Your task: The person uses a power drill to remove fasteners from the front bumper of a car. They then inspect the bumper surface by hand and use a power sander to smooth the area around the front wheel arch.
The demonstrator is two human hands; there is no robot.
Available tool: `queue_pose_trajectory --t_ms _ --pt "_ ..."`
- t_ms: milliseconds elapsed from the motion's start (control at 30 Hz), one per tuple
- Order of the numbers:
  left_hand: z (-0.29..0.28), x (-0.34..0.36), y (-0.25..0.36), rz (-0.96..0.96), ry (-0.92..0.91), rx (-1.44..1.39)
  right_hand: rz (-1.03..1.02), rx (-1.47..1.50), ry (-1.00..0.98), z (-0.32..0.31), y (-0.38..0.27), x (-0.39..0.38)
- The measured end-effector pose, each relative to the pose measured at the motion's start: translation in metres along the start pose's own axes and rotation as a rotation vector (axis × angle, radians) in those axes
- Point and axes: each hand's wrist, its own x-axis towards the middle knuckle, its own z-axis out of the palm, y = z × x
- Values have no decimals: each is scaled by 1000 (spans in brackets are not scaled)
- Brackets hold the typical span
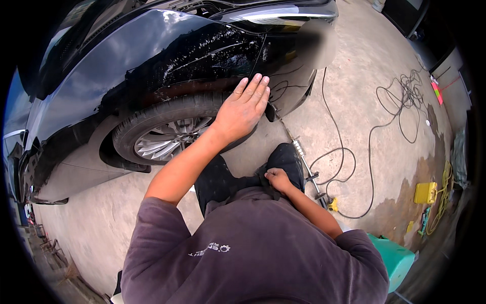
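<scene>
Concrete floor (374, 61), grey and stained dark toward the right, spreads under a black car (152, 61) whose glossy fender (202, 55) fills the upper left of the view.

On that fender, just above the wheel arch and near the seam with the bumper, the person's left hand (244, 109) lies flat with its fingers (257, 87) stretched out and close together; its grip is released, palm pressed to the painted panel and holding nothing. Directly below the hand sits the front tyre (152, 119) with its silver spoked rim (169, 138), the forearm crossing in front of the tyre's right edge.

The right hand (277, 179) rests lower down, on the person's dark trouser knee (286, 159), with its fingers curled in a loose clench; whether they pinch the cloth cannot be told.

Just to the right of that knee a long metal rod tool (305, 164) with a coiled section lies on the floor, running from the fender's lower edge down toward a small yellow piece (332, 204). Black cable (354, 152) loops across the concrete from there and gathers in a tangle (405, 93) farther off. A yellow box (425, 192) and yellow cord (445, 177) lie at the right rim, well apart from the hands. A teal stool (397, 258) shows beside the person's right elbow.
</scene>
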Motion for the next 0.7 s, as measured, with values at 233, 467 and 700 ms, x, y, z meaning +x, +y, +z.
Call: queue_pose_trajectory --t_ms 233,467,700 --pt "23 -45 26 -181 34 -614 -45 -30 -9 1 8 9" --pt "27 -27 33 -1081 731 -2125 160 161 -40 -1 -1 4" --pt "45 -16 40 -1250 855 -2204 50 616 -128 -16 -66 10"
